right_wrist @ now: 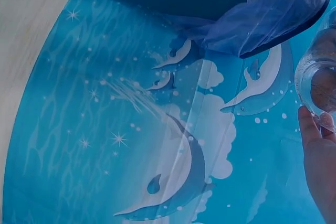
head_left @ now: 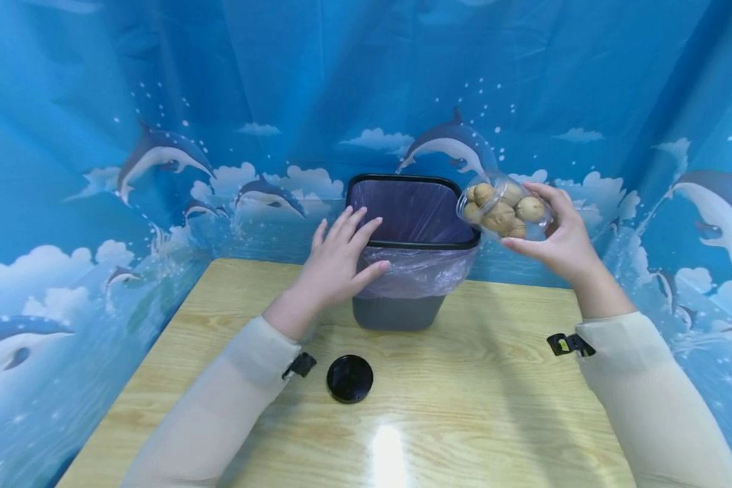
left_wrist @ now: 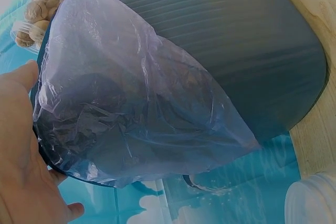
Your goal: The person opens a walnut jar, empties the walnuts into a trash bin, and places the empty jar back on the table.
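A grey waste bin (head_left: 396, 313) stands at the table's far side, lined with a translucent purple bag (head_left: 430, 271) folded over its black rim. My left hand (head_left: 337, 261), fingers spread and straight, lies along the bin's left rim. In my right hand (head_left: 566, 237) a clear plastic jar (head_left: 543, 230) of walnuts (head_left: 531, 209) is gripped around its base. The jar is tipped on its side, mouth towards the bin, just right of the rim. Part of this jar also shows in the right wrist view, at the right edge.
A round black lid (head_left: 350, 379) lies on the wooden table (head_left: 463, 407) in front of the bin. Near my left forearm stands another clear plastic container (left_wrist: 311, 203), mostly out of the left wrist view. A blue dolphin-print curtain (head_left: 268, 88) surrounds the table's back and sides.
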A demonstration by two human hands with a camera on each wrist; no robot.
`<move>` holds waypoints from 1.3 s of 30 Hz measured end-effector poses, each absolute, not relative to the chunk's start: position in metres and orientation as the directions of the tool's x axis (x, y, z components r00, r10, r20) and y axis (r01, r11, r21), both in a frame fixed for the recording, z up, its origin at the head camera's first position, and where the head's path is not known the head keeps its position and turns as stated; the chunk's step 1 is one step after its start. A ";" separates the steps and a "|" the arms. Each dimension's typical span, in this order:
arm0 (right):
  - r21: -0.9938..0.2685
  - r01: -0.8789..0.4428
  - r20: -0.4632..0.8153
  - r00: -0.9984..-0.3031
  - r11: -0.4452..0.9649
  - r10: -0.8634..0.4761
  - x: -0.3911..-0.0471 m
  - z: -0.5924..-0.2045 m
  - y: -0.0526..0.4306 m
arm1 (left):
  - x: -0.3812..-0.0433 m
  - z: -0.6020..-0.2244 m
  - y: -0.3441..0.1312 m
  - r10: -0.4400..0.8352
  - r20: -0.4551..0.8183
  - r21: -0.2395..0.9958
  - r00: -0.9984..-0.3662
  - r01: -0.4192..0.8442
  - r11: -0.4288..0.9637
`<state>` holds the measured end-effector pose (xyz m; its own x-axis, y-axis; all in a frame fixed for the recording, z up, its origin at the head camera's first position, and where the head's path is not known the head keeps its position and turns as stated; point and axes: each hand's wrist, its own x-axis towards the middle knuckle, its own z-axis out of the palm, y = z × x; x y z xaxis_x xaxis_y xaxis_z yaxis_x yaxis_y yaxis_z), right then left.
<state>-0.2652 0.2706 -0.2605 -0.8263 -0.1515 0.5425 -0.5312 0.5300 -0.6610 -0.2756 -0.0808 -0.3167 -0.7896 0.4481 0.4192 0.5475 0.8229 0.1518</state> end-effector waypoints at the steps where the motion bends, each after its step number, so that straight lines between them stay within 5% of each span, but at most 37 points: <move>1: -0.655 -0.532 0.543 -0.825 0.536 -0.157 -0.267 -0.260 0.271 | -0.275 -0.317 -0.081 0.446 0.418 0.155 -0.791 0.546 0.823; 12: -0.543 -0.491 0.495 -0.842 0.681 -0.213 -0.291 -0.258 0.285 | -0.276 -0.318 -0.080 0.446 0.419 0.158 -0.791 0.548 0.822; 39: -0.533 -0.479 0.387 -0.871 0.697 -0.303 -0.292 -0.242 0.276 | -0.276 -0.320 -0.079 0.441 0.428 0.148 -0.789 0.542 0.827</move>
